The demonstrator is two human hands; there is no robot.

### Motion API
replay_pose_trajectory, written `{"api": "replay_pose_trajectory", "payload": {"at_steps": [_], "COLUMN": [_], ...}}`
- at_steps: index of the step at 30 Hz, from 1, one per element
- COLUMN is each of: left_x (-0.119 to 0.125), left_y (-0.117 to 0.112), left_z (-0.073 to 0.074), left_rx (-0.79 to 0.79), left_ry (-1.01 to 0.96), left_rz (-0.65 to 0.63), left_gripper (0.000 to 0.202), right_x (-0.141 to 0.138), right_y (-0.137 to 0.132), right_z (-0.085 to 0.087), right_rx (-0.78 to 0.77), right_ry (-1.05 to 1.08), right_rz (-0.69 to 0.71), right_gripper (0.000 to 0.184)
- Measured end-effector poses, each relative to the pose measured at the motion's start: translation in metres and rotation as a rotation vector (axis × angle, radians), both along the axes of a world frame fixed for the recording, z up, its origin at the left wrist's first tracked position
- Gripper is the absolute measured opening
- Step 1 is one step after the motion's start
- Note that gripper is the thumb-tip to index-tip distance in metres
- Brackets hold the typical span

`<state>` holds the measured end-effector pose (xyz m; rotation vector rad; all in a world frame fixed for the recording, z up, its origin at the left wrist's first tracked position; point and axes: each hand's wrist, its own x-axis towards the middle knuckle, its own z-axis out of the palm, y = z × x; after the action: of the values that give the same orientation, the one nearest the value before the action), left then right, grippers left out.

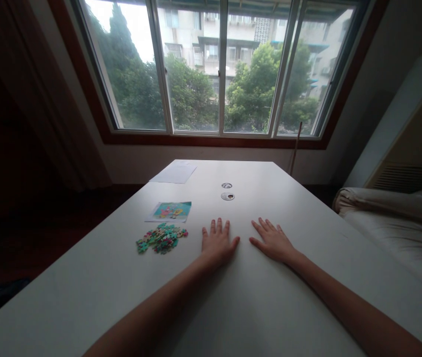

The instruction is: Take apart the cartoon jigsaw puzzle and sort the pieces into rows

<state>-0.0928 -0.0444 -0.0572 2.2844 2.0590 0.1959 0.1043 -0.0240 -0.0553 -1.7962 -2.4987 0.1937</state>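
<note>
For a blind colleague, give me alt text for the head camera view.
The left hand and right hand lie flat, palms down, on a white table. Left of them sit a pile of loose puzzle pieces and a colourful picture card; a wide window shows trees beyond.

At twelve o'clock on my white table [307,238] sit two round cable holes [228,196], one behind the other. A white sheet of paper [174,173] lies at eleven, near the far edge. Beyond, a wide window [220,64] shows trees and buildings. A thin stick [294,148] leans at one o'clock, and pale cushions [393,208] lie at three.
</note>
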Motion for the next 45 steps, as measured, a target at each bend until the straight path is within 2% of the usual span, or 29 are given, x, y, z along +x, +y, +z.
{"api": "replay_pose_trajectory", "payload": {"at_steps": [22,32,35,38,41,44,45], "left_x": [0.000,0.002,-0.001,-0.019,-0.062,-0.121,-0.141], "left_y": [-0.002,-0.006,-0.005,0.000,0.001,-0.007,-0.011], "left_z": [0.000,0.007,0.017,0.042,0.074,0.095,0.097], "left_rx": [0.054,0.018,-0.070,-0.298,-0.385,-0.355,-0.267], "left_ry": [0.001,-0.061,-0.149,-0.270,-0.350,-0.409,-0.425], "left_rz": [-0.022,-0.012,-0.042,-0.179,-0.322,-0.338,-0.287], "left_gripper": [0.071,0.070,0.072,0.078,0.056,0.055,0.055], "right_x": [0.001,0.001,0.001,-0.002,-0.006,-0.015,-0.020], "right_y": [-0.003,-0.005,-0.005,-0.006,-0.008,-0.010,-0.011], "right_z": [0.003,0.005,0.006,0.008,0.010,0.014,0.015], "right_rx": [0.005,0.026,0.035,0.048,0.064,0.077,0.082], "right_ry": [0.001,0.022,0.019,0.016,0.015,0.029,0.044], "right_rz": [0.001,0.008,0.009,0.009,0.010,0.086,0.138], "right_gripper": [0.070,0.070,0.069,0.067,0.063,0.051,0.047]}}
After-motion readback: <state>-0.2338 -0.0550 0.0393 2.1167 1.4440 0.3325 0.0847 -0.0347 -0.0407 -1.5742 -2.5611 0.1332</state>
